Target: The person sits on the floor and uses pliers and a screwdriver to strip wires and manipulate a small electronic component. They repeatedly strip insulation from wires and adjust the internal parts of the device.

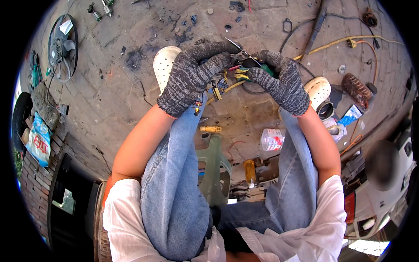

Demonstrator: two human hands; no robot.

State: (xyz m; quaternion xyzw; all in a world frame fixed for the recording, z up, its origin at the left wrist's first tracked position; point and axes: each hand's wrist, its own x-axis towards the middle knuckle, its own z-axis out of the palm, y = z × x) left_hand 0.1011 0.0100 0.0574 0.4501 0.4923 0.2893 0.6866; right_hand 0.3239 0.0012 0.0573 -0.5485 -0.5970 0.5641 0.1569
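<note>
Both my hands wear grey-black knitted gloves and meet in front of my knees. My left hand [198,70] is closed round a bundle of small black and yellow electrical parts [215,92], which dangles below its fingers. My right hand [281,81] is closed on what look like pliers [241,77] with green and yellow handles, partly hidden by the glove. A thin shiny metal strip [243,51] slants between the two hands' fingertips. Just under it, a small red piece [234,68] shows beside the left fingers. Exactly where the tool touches the parts is hidden.
A round fan [56,53] stands at the far left, above a plastic bag [39,139]. Between my legs are a green stool [214,168], a yellow-handled tool [211,129] and a clear plastic container [272,139]. A yellow cable [331,49] and a rusty motor part [357,90] lie right.
</note>
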